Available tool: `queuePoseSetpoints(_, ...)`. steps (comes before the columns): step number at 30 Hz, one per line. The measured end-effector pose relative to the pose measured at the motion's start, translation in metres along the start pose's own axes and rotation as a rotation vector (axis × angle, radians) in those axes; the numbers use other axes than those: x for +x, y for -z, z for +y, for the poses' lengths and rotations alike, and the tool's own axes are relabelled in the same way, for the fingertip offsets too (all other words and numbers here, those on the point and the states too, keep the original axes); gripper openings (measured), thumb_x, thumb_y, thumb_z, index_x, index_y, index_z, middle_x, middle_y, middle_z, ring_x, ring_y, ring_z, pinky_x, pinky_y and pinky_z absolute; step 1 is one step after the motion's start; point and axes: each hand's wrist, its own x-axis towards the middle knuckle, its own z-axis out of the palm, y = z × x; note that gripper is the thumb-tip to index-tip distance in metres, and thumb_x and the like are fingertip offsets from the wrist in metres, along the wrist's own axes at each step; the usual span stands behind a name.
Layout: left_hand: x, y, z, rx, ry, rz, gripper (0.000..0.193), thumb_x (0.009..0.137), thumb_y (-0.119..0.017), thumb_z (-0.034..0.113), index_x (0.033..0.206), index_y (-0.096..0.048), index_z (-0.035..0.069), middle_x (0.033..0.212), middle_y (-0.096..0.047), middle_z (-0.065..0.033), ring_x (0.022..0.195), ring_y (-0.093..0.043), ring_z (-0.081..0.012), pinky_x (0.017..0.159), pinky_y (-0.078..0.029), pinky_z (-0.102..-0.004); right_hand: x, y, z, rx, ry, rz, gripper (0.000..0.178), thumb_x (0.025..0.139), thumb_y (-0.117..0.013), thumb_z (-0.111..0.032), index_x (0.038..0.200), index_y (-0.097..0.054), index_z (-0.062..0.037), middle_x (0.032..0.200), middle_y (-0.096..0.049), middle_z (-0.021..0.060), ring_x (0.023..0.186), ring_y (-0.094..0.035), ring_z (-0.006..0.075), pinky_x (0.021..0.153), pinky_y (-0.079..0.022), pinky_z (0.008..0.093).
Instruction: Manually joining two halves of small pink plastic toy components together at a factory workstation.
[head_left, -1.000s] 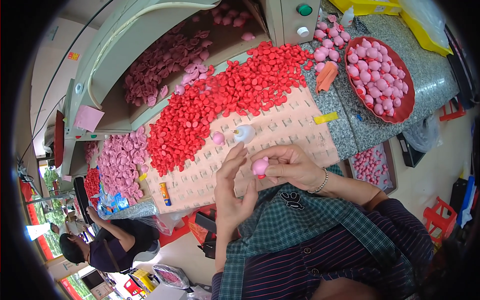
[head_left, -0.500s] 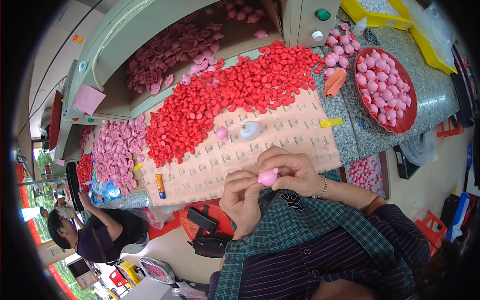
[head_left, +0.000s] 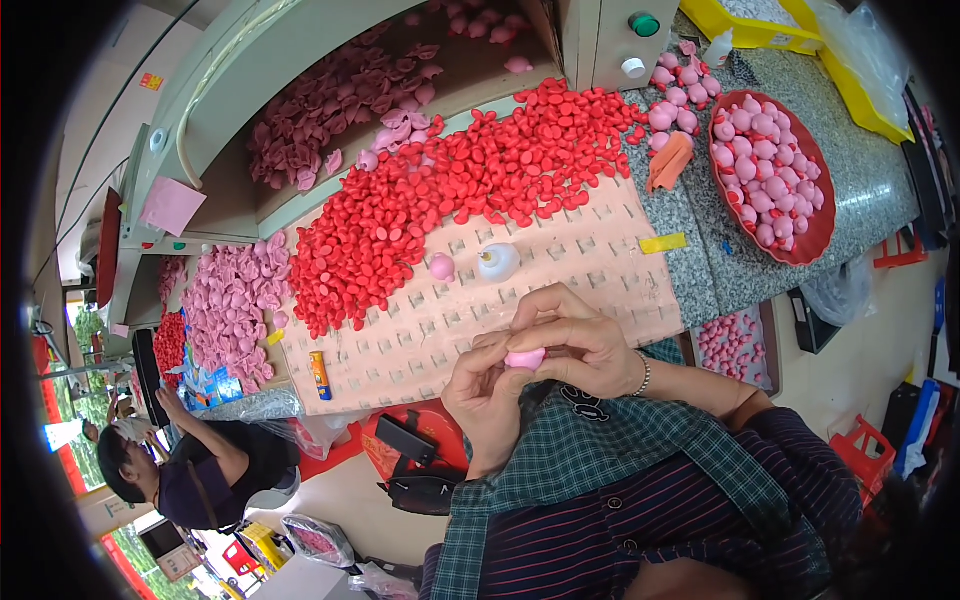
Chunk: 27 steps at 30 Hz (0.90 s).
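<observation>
Both my hands meet close to my chest around one small pink piece (head_left: 524, 357). My left hand (head_left: 487, 398) cups it from below and my right hand (head_left: 578, 335) pinches it from above. Just beyond them lies a tan board (head_left: 600, 280) with rows of small square holes. A loose pink ball (head_left: 441, 266) and a small white bottle (head_left: 497, 261) stand on the board. A big heap of red caps (head_left: 450, 200) covers the board's far side.
A red bowl (head_left: 812, 232) full of pink balls sits on the grey stone counter at right, with an orange piece (head_left: 668, 162) beside it. Pink pieces (head_left: 232, 305) pile at left. Another person (head_left: 190, 470) works at lower left. A yellow tray (head_left: 770, 20) lies at the far right.
My hands have drawn back from the board toward my chest with the pink piece. My left hand has closed in under it.
</observation>
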Motion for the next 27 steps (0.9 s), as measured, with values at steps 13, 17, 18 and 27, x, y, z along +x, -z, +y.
queuePoseSetpoints(13, 0.0, 0.005, -0.016, -0.139, 0.024, 0.037, 0.029, 0.088, -0.074, 0.009, 0.112, -0.06, -0.002, 0.117, -0.064, -0.0219, 0.109, -0.062, -0.0255, 0.098, -0.048, -0.0358, -0.001, -0.007, 0.007, 0.111, 0.046, 0.114, 0.022, 0.087, -0.071, 0.001, 0.109, -0.071, 0.0006, 0.126, -0.056, 0.0153, 0.109, -0.063, 0.0203, 0.095, -0.051, 0.0303)
queuePoseSetpoints(17, 0.001, 0.003, -0.015, -0.11, -0.037, 0.011, 0.029, 0.086, -0.075, 0.007, 0.111, -0.061, 0.0, 0.118, -0.062, -0.0245, 0.11, -0.062, -0.0265, 0.097, -0.048, -0.036, -0.004, -0.01, 0.004, 0.194, 0.039, 0.157, 0.018, 0.089, -0.067, 0.003, 0.106, -0.072, 0.0003, 0.125, -0.055, 0.0147, 0.109, -0.063, 0.0201, 0.095, -0.051, 0.0303)
queuePoseSetpoints(18, 0.001, 0.002, -0.015, -0.117, -0.048, 0.002, 0.029, 0.086, -0.075, 0.006, 0.111, -0.061, 0.001, 0.119, -0.061, -0.0251, 0.109, -0.062, -0.0265, 0.096, -0.049, -0.0356, -0.005, -0.011, 0.004, 0.194, 0.04, 0.16, 0.018, 0.089, -0.067, 0.003, 0.106, -0.072, 0.0003, 0.125, -0.055, 0.0147, 0.109, -0.063, 0.0201, 0.095, -0.051, 0.0303)
queuePoseSetpoints(27, 0.002, -0.002, -0.005, 0.054, -0.07, -0.034, 0.029, 0.09, -0.071, 0.006, 0.115, -0.058, 0.002, 0.119, -0.061, -0.0234, 0.11, -0.061, -0.0257, 0.089, -0.052, -0.0323, -0.009, -0.009, 0.004, 0.227, 0.001, 0.159, 0.018, 0.09, -0.066, 0.003, 0.107, -0.072, -0.0002, 0.126, -0.052, 0.0139, 0.11, -0.062, 0.019, 0.095, -0.05, 0.0295)
